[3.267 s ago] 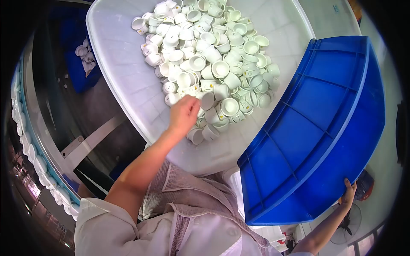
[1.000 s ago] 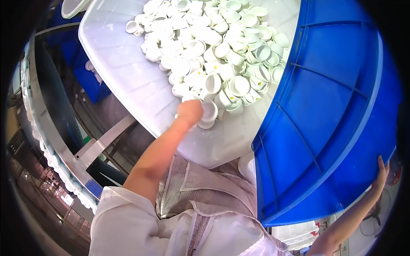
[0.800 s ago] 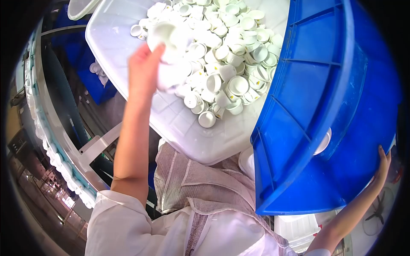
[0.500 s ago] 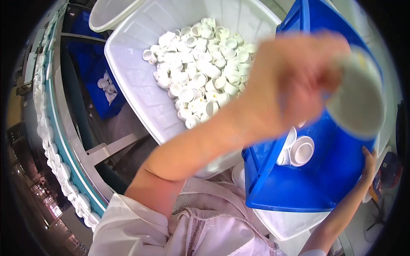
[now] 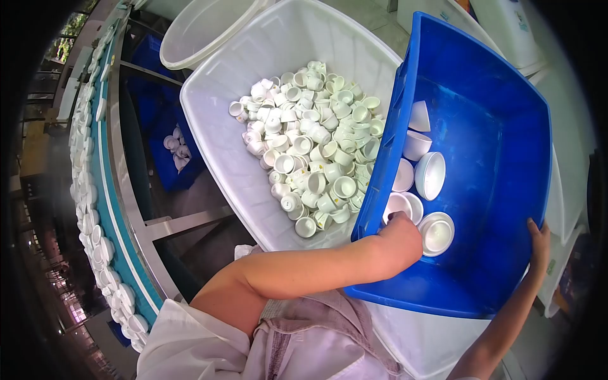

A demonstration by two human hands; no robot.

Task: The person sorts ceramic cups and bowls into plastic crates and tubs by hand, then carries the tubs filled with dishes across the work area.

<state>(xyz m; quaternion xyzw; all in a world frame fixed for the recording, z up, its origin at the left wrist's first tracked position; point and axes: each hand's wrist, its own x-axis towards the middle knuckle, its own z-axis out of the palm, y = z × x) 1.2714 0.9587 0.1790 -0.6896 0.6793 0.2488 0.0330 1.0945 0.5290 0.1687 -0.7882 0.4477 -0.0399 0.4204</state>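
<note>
My left hand (image 5: 403, 237) reaches down into the blue plastic bin (image 5: 487, 266), closed at the rim of a small white bowl (image 5: 397, 204). Its fingertips are partly hidden behind the knuckles. Close to it lie another white bowl (image 5: 436, 234) and an oval-looking white bowl (image 5: 430, 176), with several more along the bin's left wall. The bin is tilted, and its lower right edge is in the grip of my right hand (image 5: 539, 243), fingers over the rim and the rest outside.
Left of the bin stands a large white tub (image 5: 221, 158) piled with small white cups (image 5: 304, 145). A round white bucket (image 5: 202, 38) is behind it. Far left, a teal conveyor belt (image 5: 123, 228) carries rows of white ware beside a metal frame (image 5: 142, 231).
My left hand has come down from high in front of the camera, where it held a white bowl, to the bin's lower left. My right hand stays on the bin's edge. The view has shifted.
</note>
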